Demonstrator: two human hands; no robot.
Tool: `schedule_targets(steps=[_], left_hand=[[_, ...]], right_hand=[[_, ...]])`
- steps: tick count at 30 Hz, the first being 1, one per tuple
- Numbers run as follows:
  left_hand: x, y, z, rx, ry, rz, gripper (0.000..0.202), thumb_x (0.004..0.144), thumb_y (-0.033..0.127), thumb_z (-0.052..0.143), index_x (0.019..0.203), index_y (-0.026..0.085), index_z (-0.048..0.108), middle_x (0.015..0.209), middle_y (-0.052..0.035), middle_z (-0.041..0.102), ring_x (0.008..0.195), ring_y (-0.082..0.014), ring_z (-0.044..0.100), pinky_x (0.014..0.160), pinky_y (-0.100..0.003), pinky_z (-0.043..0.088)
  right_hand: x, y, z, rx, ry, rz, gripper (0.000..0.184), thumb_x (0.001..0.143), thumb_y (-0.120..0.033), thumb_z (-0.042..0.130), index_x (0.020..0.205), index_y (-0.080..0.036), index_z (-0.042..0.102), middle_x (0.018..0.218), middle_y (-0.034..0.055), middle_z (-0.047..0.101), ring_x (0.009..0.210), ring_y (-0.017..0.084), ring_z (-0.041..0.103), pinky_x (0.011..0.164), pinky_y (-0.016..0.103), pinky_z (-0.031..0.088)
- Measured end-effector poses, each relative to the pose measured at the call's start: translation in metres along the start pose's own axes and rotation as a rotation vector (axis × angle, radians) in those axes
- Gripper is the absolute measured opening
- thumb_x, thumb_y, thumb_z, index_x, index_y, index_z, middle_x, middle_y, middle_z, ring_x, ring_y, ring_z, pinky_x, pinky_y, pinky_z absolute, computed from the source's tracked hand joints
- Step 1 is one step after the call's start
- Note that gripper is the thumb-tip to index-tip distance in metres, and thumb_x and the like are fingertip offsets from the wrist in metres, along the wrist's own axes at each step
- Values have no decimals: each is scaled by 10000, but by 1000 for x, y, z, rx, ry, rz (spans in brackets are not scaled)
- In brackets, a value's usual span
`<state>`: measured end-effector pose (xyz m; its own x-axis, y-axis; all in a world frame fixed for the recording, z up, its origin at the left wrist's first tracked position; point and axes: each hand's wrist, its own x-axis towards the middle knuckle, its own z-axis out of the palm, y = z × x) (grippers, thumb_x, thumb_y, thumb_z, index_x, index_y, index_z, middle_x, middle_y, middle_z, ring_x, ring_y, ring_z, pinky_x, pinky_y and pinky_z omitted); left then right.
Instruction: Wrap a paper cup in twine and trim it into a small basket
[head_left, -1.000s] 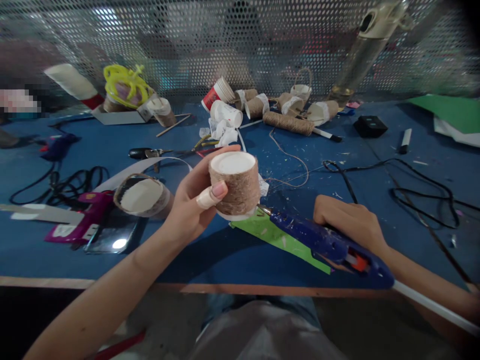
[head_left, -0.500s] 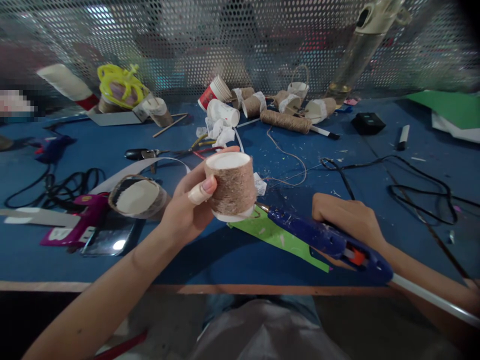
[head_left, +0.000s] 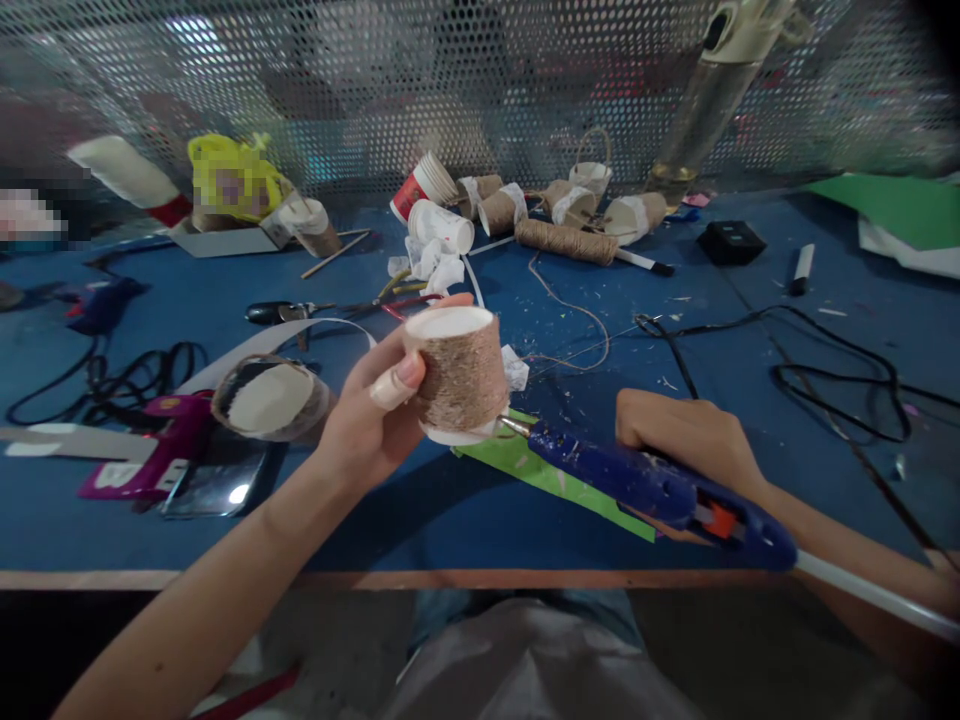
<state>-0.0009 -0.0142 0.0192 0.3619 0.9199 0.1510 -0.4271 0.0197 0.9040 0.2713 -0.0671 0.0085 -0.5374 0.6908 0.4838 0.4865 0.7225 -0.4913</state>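
The left hand (head_left: 379, 400) pinches the cup (head_left: 463, 372) above the desk (head_left: 360, 535) while the right hand (head_left: 690, 435) grips the glue gun (head_left: 611, 465), whose tip (head_left: 515, 426) by the cup's lower edge could, slipping, burn fingers or drip onto the green paper (head_left: 551, 483).

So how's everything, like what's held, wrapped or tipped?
brown cup: held in left hand, twine-wrapped
blue glue gun: held in right hand, tip near cup
twine roll: lying on its side
purple glue gun: laid down
red cups: nested, tilted
phone: lying flat
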Motion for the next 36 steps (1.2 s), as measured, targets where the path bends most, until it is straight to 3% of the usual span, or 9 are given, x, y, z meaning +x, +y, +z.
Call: schedule_targets(steps=[5,10,17,22,30,36], left_hand=[[-1,-2,3,30,-17,-8,466,878,440,699,1273,192,698,1247,-103,734,1259,-344,612,1076,-453,474],[0,-2,2,-8,-1,-24,409,877,457,686,1182,191,745,1183,-82,760,1224,-329,629,1045,-443,495],[1,1,1,-6,87,-64,560,834,506,721,1278,166,694,1266,-92,725,1194,-297,635,918,-371,535],[1,1,2,1,71,-44,577,835,519,705,1283,157,687,1270,-103,718,1227,-317,609,940,-392,518],[1,1,3,-6,46,-53,578,839,511,717,1292,153,683,1254,-101,728,1133,-277,657,907,-354,538],[1,2,4,-35,8,-61,546,896,497,645,1303,134,674,1253,-99,728,1124,-270,663,904,-350,544]], right_hand=[[-2,-4,1,-20,-39,42,232,933,-78,434,785,-234,348,715,-45,384,599,96,376,540,268,241],[0,0,-2,11,-2,-3,230,874,-137,522,786,-239,336,708,-51,360,580,94,350,519,250,250],[-1,3,-6,2,11,47,225,856,-99,516,768,-236,360,700,-47,398,573,94,383,534,247,274],[1,1,-8,-45,11,75,244,830,-5,450,756,-229,391,696,-47,438,577,83,417,544,219,298],[0,1,-6,2,-29,38,233,811,-178,595,760,-242,377,695,-51,421,568,95,408,527,243,280],[-2,2,-6,33,-27,55,231,816,-171,596,762,-239,382,709,-50,408,582,95,392,539,252,269]])
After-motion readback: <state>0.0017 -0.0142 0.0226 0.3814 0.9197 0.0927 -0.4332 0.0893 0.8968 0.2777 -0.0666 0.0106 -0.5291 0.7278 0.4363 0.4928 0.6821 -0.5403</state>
